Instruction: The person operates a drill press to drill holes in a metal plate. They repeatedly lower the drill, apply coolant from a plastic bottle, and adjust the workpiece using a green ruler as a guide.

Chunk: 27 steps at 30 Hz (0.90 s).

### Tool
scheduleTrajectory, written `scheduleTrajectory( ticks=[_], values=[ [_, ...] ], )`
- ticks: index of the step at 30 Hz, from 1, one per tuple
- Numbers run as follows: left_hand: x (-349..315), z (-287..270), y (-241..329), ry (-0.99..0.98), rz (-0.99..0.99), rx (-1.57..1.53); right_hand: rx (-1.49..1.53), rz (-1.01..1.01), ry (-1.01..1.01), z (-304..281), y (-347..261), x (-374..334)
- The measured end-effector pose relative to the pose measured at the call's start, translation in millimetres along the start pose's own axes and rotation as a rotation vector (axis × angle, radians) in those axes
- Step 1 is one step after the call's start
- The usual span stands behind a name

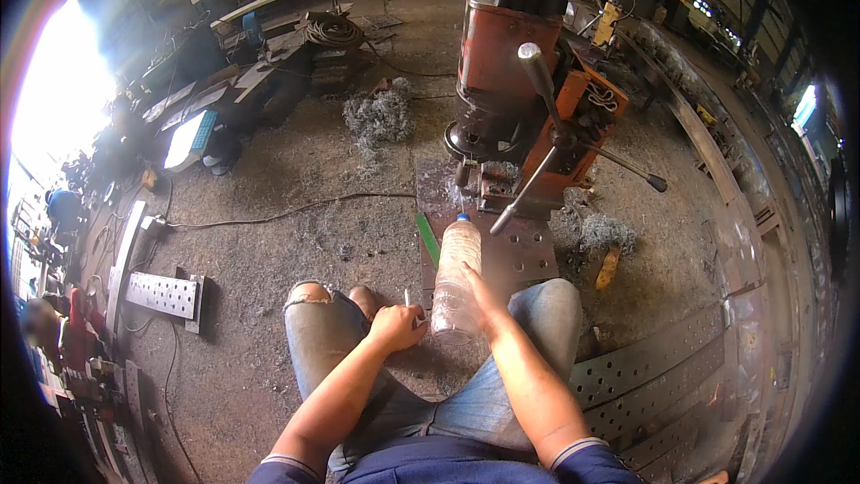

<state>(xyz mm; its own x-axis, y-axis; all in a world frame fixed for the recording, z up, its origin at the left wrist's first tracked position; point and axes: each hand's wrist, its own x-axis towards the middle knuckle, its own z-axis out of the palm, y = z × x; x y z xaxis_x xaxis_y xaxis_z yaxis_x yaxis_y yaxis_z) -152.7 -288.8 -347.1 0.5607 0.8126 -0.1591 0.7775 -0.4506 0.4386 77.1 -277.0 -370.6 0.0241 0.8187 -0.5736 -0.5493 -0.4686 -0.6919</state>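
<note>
I had the right hand (485, 303) against the right side of the bottle (454, 273), its fingers (472, 279) parted by the bottle's girth and gripping it; how far they wrapped underneath, I could not tell. The left hand (394, 328) was curled nearly closed around a slim white stick (407, 297) that poked upward. The bottle, clear with a blue cap (463, 217), sat between the knees (548, 305), cap end toward the drill (511, 45); I could not tell whether its base touched anything. Just left of it lay a green strip (427, 238). Beyond stood the drill, red and black, its lever arms (522, 190) spread near the cap. Right of the holed plate (530, 253), shavings (607, 234) littered the floor (296, 246) near a yellow piece (608, 269). A cable (296, 209) ran off left, above a holed bar (161, 295).
</note>
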Motion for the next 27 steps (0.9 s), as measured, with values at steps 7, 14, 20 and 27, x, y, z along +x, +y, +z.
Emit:
scheduleTrajectory(
  ticks=[7, 14, 20, 27],
  values=[
    [-1.0, -0.8, 1.0, -0.023, 0.003, 0.016, 0.031, 0.026, -0.038, -1.7, -0.2, 1.4],
    [-0.2, -2.2, 2.9, -0.026, -0.004, 0.034, 0.034, 0.059, 0.023, -1.3, -1.0, 0.1],
    [-1.1, -2.3, 2.8, -0.033, 0.004, 0.023, 0.088, 0.053, -0.076, -7.1, 4.4, 8.9],
    [0.4, -0.8, 1.6, -0.052, -0.002, 0.045, 0.002, 0.05, 0.009, -6.0, 2.3, 4.7]
  ],
)
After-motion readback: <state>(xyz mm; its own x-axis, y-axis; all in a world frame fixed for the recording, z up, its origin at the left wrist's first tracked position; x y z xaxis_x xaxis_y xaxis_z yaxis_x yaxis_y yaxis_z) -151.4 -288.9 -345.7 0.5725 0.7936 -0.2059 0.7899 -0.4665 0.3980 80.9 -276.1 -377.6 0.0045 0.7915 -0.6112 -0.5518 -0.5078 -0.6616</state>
